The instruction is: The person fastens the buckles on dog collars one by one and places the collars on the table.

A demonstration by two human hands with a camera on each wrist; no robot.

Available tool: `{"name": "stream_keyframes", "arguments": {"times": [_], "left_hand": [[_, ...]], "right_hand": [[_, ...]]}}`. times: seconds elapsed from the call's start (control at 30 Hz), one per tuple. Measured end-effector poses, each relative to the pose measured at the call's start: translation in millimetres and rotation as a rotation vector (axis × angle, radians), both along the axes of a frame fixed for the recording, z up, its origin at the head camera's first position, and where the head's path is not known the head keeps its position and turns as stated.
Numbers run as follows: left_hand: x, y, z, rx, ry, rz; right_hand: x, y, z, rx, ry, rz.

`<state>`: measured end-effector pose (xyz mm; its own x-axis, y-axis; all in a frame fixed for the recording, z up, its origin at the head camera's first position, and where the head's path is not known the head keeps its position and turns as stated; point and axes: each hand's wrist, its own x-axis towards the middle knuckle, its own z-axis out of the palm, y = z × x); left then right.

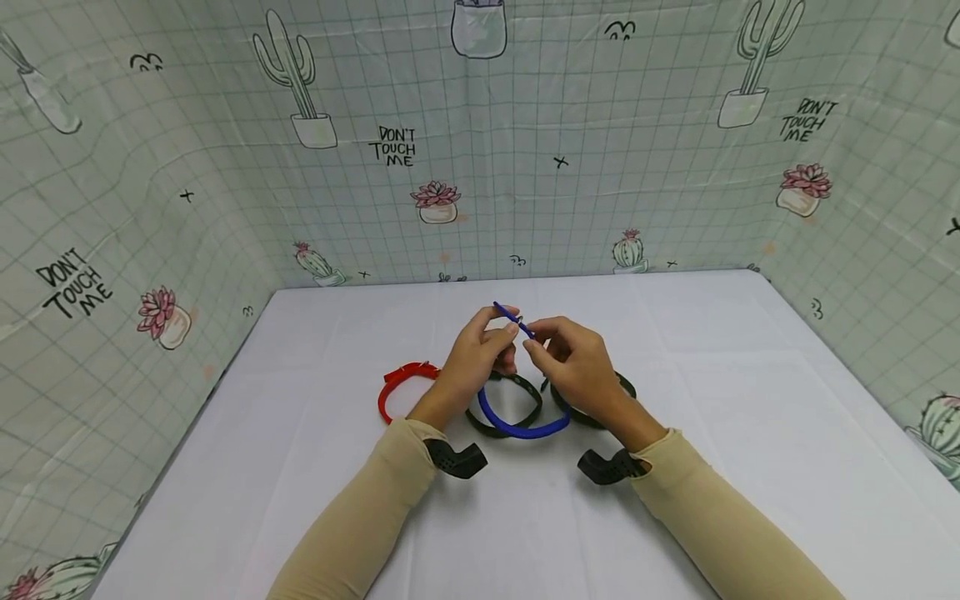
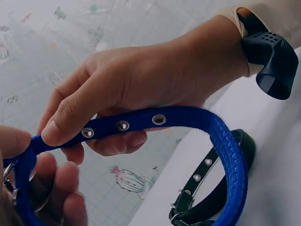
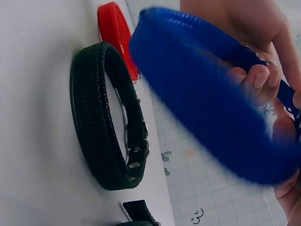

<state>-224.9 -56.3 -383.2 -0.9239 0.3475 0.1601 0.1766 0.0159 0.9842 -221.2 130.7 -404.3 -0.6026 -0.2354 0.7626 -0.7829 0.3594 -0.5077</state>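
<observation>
Both hands hold a blue pet collar up over the table, its loop hanging below them. In the left wrist view, my left hand pinches the collar's strap between thumb and fingers, near a row of metal eyelets. My right hand pinches the collar close to the metal buckle, and the strap's end passes there between the two hands. A dark green collar rests on the table behind the blue loop. The blue band is blurred in the right wrist view.
A red collar lies on the white table at the left, partly behind the left wrist. Another dark green collar is partly covered by the right hand. A patterned cloth wall stands behind the table.
</observation>
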Motion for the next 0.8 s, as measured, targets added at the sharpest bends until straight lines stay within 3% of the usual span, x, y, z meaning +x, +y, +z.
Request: {"name": "stream_keyframes", "arguments": {"times": [0.2,0.43,0.63,0.8], "left_hand": [[0.9,4,-2.8,0.022,-0.052,-0.082],[1.2,5,-7.0,0.088,-0.036,-0.041],[1.5,6,-8.8,0.114,0.020,-0.036],[4.0,7,-8.4,0.117,0.029,-0.027]], "right_hand": [[5.2,-5,6.3,-0.006,-0.031,-0.015],[27.4,-12,28.1,0.001,-0.177,-0.017],[28.3,-15,29.6,-0.002,-0.178,-0.004],[28.5,-13,31.0,0.006,-0.243,0.005]]}}
